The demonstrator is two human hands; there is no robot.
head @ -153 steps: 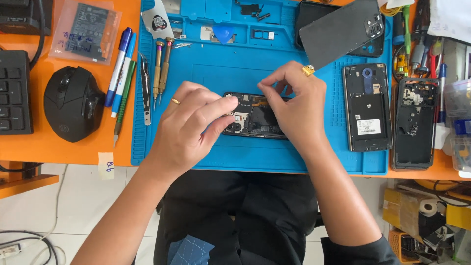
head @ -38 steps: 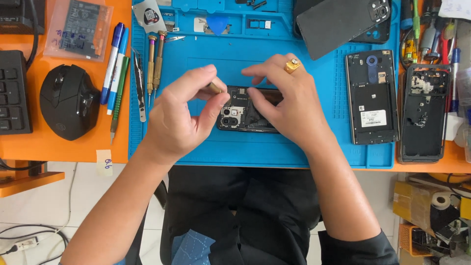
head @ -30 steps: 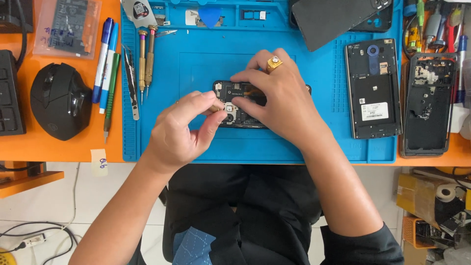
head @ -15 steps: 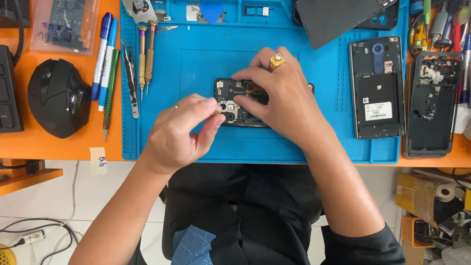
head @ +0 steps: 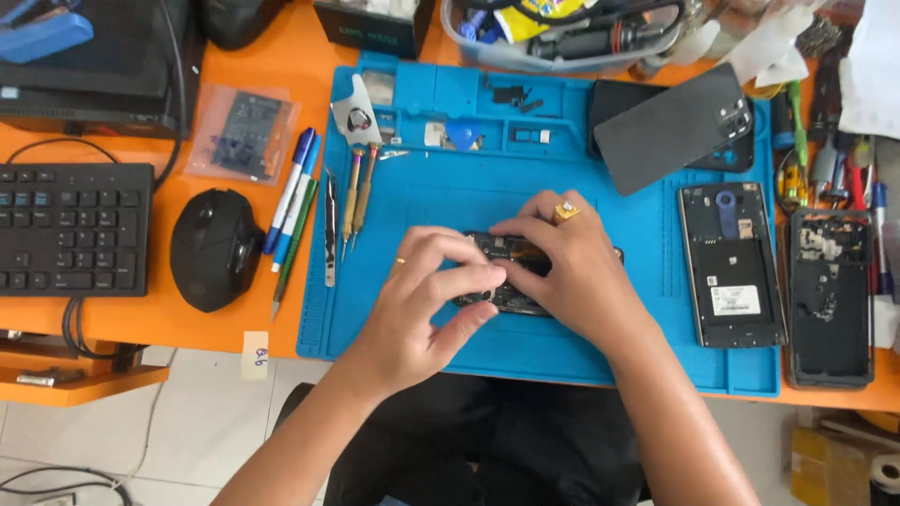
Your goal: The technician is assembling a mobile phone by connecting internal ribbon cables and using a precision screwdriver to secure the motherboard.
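Observation:
An opened black phone (head: 514, 251) lies on the blue work mat (head: 394, 309), mostly covered by both hands. My right hand (head: 574, 276), with a gold ring on one finger, rests on top of the phone and holds it down. My left hand (head: 424, 309) comes in from the left with thumb and forefinger pinched together at the phone's left part. A moment ago a small tan-handled tool showed between those fingers; now they hide it.
Two screwdrivers (head: 356, 199), tweezers (head: 330, 230) and pens (head: 291, 199) lie at the mat's left edge. Further left are a black mouse (head: 214, 248) and a keyboard (head: 70, 230). Two stripped phone bodies (head: 731, 262) (head: 830, 295) and a dark back cover (head: 670, 126) lie on the right.
My left hand came down from a raised pinch to the phone's left part. My right hand stayed on the phone. The view shifted so that more of the desk's far side shows.

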